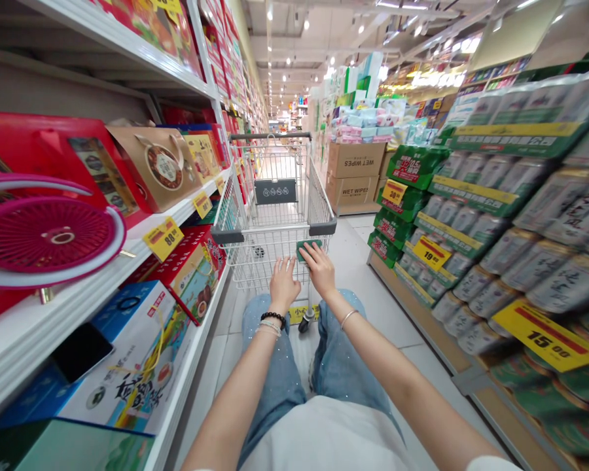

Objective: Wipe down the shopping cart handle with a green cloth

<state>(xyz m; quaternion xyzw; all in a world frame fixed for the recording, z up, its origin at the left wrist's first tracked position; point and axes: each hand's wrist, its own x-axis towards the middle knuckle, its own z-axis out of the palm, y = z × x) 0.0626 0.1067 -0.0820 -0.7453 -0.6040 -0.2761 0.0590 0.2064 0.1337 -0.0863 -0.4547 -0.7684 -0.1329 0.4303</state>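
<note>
My right hand [321,269] presses a small dark green pad [301,246], a sponge or folded cloth, against the wire end of a shopping cart [255,256]. Its fingers lie over the pad and hide much of it. Beside it, my left hand [283,286] is open, fingers stretched toward the same wire mesh; I cannot tell whether the fingertips touch it. The cart has grey corner bumpers [322,227] and a dark sign [275,191] on its far side. Low down, a black caster [306,319] shows between my knees.
Left, a white shelf [142,252] carries gift boxes, a magenta fan [53,235] and, lower down, a black phone [82,352]. On the right rise stacked drink cans [552,268] with yellow price tags. Wet wipes cartons [354,190] stand farther ahead. Tiled floor [402,340] runs between.
</note>
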